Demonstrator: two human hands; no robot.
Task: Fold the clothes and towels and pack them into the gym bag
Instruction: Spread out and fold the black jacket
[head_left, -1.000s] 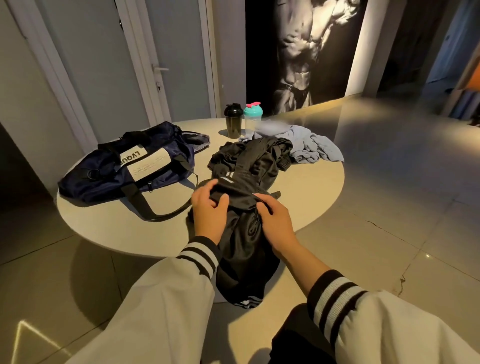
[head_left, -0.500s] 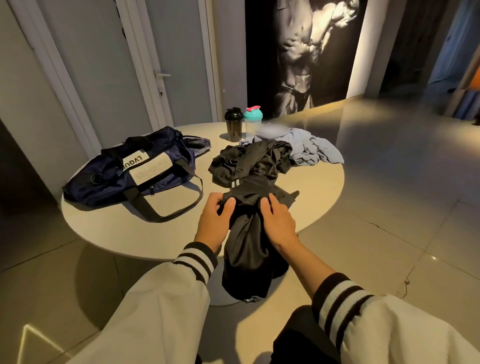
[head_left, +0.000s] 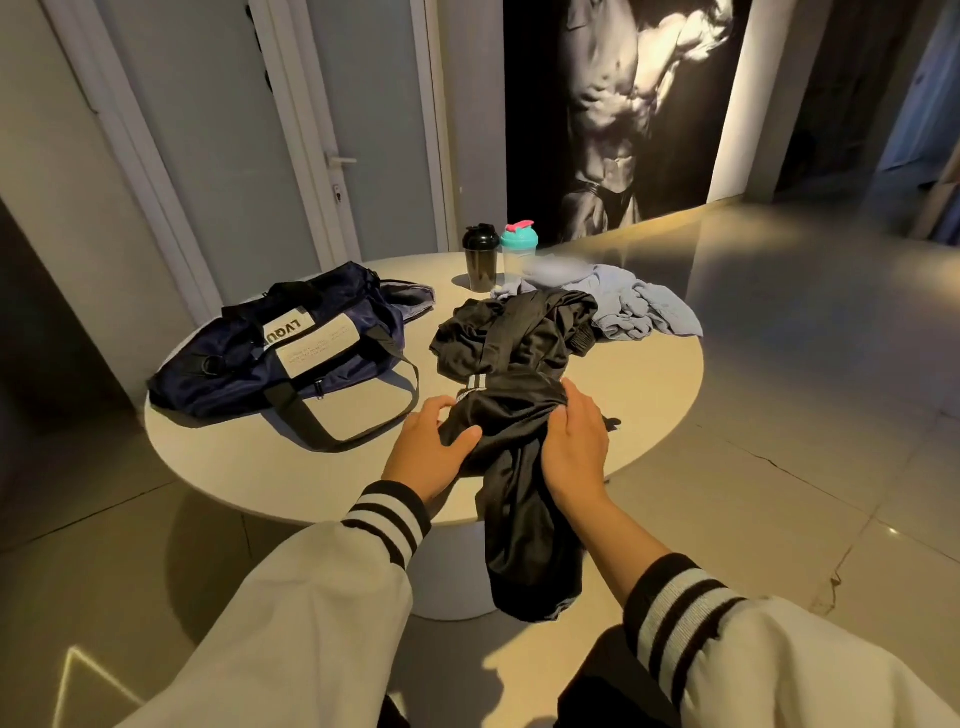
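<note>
**Black garment bunched at the near edge of the desk, both hands on it, not yet folded.**

The round desk (head_left: 260, 457) carries the navy gym bag (head_left: 291, 358) on its left side. The black garment (head_left: 514, 415) lies crumpled at the near edge, a long tail hanging off toward the floor, with a pale blue towel (head_left: 634, 306) heaped behind. The left hand (head_left: 431, 452) has its grip clamped on the cloth, thumb on top. The right hand (head_left: 574, 441) lies flat against the other side, grip apart. My advice: lift the tail onto the desk and smooth it flat before creasing, as the fabric looks slick.
</note>
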